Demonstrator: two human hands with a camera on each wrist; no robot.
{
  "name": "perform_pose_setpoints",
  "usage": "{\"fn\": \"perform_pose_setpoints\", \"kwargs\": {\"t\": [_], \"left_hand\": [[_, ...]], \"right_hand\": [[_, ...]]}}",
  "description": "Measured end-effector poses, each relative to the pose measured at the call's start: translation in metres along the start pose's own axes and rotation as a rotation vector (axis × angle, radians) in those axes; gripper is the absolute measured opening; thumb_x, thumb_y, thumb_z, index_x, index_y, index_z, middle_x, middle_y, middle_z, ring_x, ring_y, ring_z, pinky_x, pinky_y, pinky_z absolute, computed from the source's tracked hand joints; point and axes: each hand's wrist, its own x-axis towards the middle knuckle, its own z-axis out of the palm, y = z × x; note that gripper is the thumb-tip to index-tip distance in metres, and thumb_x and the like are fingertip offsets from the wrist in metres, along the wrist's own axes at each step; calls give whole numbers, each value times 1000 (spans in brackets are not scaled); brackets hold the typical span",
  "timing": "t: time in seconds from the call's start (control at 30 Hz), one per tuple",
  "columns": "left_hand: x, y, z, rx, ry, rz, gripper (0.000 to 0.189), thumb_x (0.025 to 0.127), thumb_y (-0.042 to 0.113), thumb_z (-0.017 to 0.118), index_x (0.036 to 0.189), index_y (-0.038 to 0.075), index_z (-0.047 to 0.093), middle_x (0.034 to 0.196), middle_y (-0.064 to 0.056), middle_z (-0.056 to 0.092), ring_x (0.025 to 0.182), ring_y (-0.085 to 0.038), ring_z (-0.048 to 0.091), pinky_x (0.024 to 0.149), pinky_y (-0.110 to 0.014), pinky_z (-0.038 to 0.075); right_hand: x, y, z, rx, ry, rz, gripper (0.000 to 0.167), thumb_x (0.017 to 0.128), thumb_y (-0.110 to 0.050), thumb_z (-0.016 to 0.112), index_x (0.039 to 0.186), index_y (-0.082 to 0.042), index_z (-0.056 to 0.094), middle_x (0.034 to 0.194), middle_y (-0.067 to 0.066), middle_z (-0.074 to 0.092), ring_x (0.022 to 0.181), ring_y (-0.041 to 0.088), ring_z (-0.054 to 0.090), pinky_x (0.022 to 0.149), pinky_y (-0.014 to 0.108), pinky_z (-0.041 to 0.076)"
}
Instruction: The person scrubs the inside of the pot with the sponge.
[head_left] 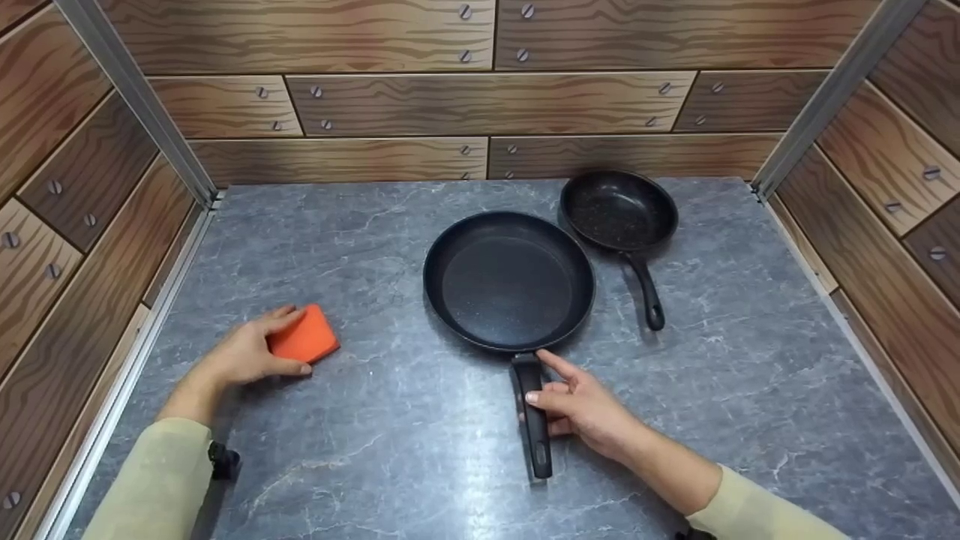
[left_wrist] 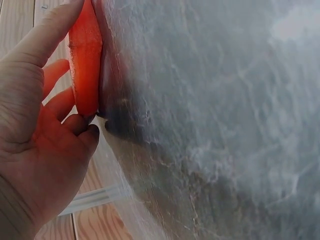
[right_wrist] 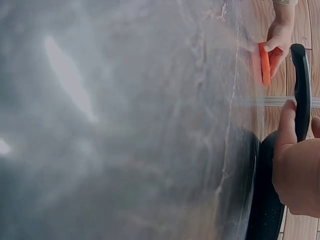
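Head view, sponge (head_left: 305, 335), large pan (head_left: 508, 288), wide gap between

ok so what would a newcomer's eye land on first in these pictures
Probably the orange sponge, the one bright spot, gripped by the left hand on the left side of the grey tabletop. Next, the large black pan near the middle, its handle held by the right hand, with a smaller dark pan behind it to the right.
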Motion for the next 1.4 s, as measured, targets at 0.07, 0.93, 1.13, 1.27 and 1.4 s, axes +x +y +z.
{"fn": "perform_pose_setpoints", "kwargs": {"t": [0.07, 0.93, 1.13, 1.27, 1.4], "left_hand": [[-1, 0, 0, 9, 2, 0, 107, 77, 47, 94, 163, 11, 43, 169, -25, 30, 151, -57, 26, 117, -72, 26], [5, 17, 1, 5, 57, -26, 100, 79, 39, 94, 161, 10, 46, 163, -24, 41, 137, -46, 51, 109, -63, 41], [18, 46, -2, -14, 89, 37, 96, 78, 38, 94, 158, 8, 50, 160, -23, 47, 132, -42, 57, 106, -59, 46], [30, 70, -1, -51, 103, 95, 93, 77, 32, 95, 156, 7, 53, 157, -21, 51, 135, -41, 56, 110, -58, 45], [43, 94, 2, -44, 104, 152, 91, 75, 30, 95, 154, 7, 56, 155, -20, 54, 139, -42, 53, 113, -56, 44]], "right_hand": [[1, 0, 0, 14, -6, 11, 100, 97, -5, 73, 171, -7, 6, 114, 21, 74, 88, 29, 78, 77, 43, 64], [3, 4, -1, 75, -67, 49, 102, 102, -5, 66, 171, -13, -9, 122, 21, 72, 94, 30, 78, 80, 45, 64], [4, 4, -1, 66, -65, 57, 102, 102, -7, 65, 171, -16, -10, 124, 20, 71, 96, 30, 78, 78, 43, 64], [4, 4, 0, 59, -61, 57, 101, 103, -8, 64, 171, -16, -11, 123, 21, 70, 96, 29, 78, 77, 42, 64], [4, 5, 1, 65, -61, 56, 100, 104, -8, 64, 171, -16, -11, 122, 21, 69, 95, 28, 77, 76, 41, 64]]}}
